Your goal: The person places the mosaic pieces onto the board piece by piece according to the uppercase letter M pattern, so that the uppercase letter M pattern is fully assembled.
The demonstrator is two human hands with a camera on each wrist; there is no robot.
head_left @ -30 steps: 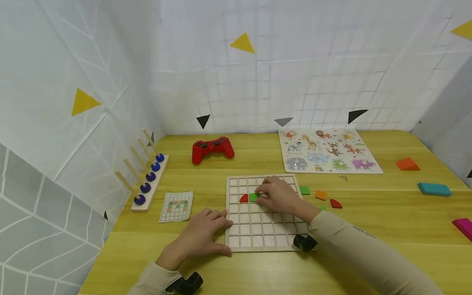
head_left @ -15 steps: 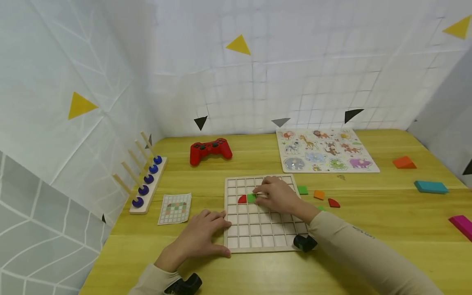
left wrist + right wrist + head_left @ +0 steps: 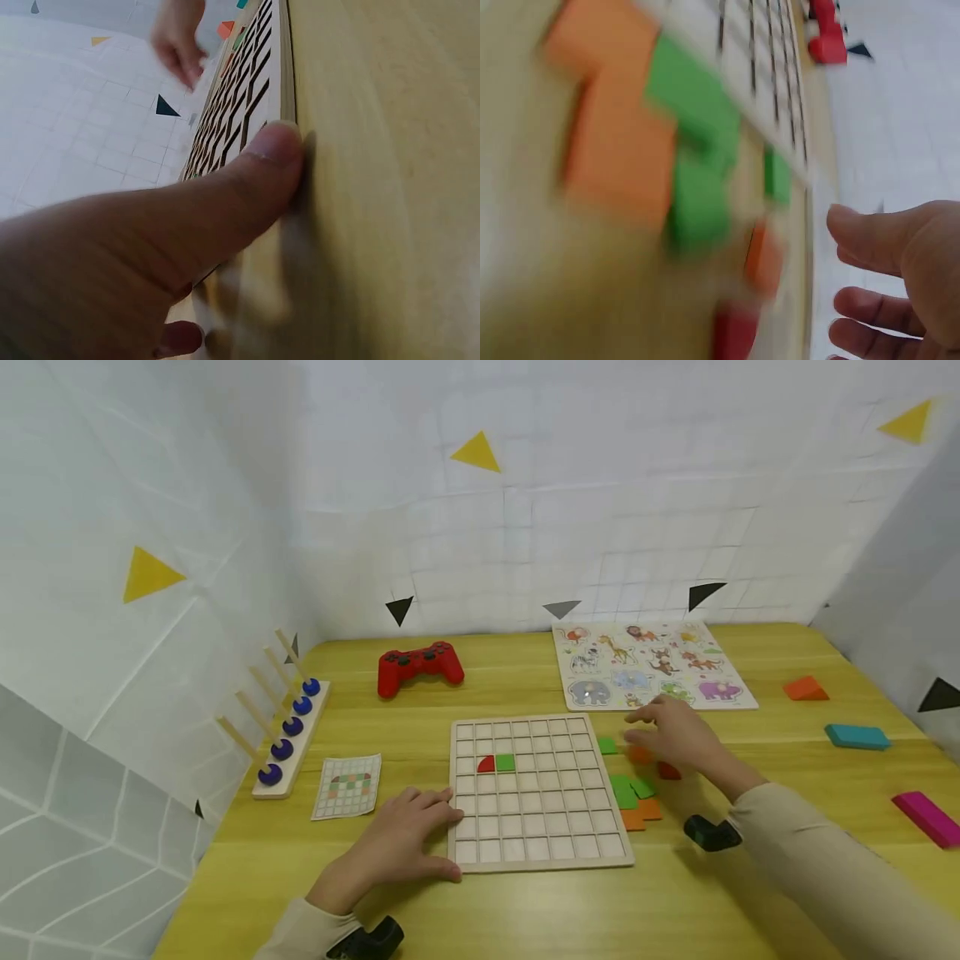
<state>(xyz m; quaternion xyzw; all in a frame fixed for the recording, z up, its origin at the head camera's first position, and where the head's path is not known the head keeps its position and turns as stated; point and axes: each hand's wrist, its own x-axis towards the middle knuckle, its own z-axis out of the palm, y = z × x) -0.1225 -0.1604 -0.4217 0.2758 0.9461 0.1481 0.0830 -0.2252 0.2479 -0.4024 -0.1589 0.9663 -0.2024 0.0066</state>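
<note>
A wooden grid board [image 3: 537, 827] lies in front of me with a red quarter-round tile [image 3: 486, 764] and a green square tile [image 3: 506, 763] set side by side in its cells. My left hand [image 3: 408, 839] rests flat on the table, thumb [image 3: 262, 161] against the board's left edge [image 3: 279, 67]. My right hand [image 3: 671, 739] hovers, fingers spread and holding nothing, over loose tiles to the right of the board: a green one [image 3: 607, 745], an orange one [image 3: 639, 755] and a red one [image 3: 669, 770]. Nearer me lie more green tiles [image 3: 628, 790] and orange tiles [image 3: 641, 814].
A red game controller [image 3: 417, 667] and an animal puzzle [image 3: 647, 666] sit at the back. A peg rack with blue rings [image 3: 285, 739] and a pattern card [image 3: 348, 786] lie left. Orange [image 3: 805, 689], teal [image 3: 857, 736] and pink [image 3: 926, 817] blocks lie at the right.
My right hand has left the green tile in the board and moved right to the loose tiles beside it. The left hand has stayed at the board's edge.
</note>
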